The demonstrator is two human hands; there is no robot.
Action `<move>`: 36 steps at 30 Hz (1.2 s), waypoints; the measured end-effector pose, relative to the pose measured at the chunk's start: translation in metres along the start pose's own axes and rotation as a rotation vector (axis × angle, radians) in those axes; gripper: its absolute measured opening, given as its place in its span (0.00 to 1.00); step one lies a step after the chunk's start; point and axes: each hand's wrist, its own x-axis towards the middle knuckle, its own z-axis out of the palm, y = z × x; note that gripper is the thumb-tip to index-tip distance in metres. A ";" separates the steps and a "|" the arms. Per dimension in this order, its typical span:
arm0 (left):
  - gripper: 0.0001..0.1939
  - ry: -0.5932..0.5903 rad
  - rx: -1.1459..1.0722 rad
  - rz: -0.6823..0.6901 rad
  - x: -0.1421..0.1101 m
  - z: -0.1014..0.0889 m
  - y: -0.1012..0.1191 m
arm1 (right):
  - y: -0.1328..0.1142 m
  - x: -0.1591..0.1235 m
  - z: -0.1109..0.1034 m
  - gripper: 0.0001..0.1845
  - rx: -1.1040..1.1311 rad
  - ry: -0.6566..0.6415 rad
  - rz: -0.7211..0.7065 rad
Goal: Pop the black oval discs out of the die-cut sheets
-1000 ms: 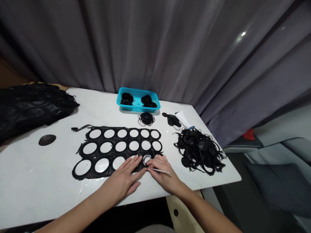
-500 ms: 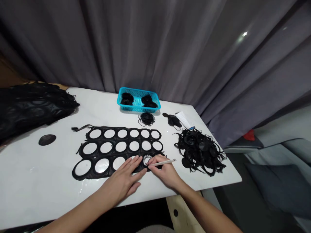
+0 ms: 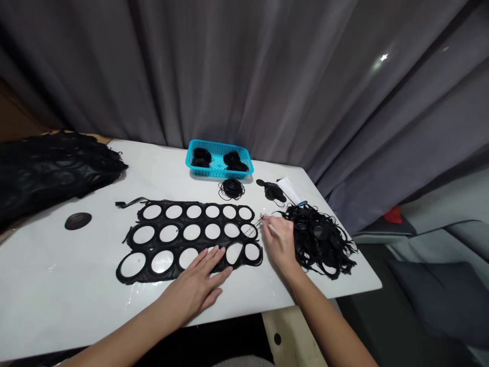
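Note:
A black sheet (image 3: 183, 214) with rows of round holes lies flat on the white table (image 3: 95, 306). My left hand (image 3: 204, 272) rests on its front row, fingers stretched out and holding it down. Beyond the sheet's right end, my right hand (image 3: 280, 242) is closed in a pinch around a slim pale pen-like tool (image 3: 272, 230), mostly hidden by the fingers. Thin black loops (image 3: 252, 227) trail left from its fingertips across the sheet's right edge. Right beside this hand sits a heap of black rings and scraps (image 3: 323, 239).
A blue basket (image 3: 219, 173) with black ring bundles stands at the back. Before it lies a bundle of thin rings (image 3: 232, 188). Black discs (image 3: 274, 191) and a white strip (image 3: 292, 191) lie to the right. A black pile (image 3: 57, 168) and a disc (image 3: 78, 220) are at left.
My right hand has moved up and right, away from the front row, drawing thin black loops out of a hole there. My left hand has stayed in place.

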 end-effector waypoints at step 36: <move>0.29 0.072 -1.741 -0.569 0.056 -0.044 -0.023 | -0.064 0.001 0.014 0.18 1.463 -0.642 0.668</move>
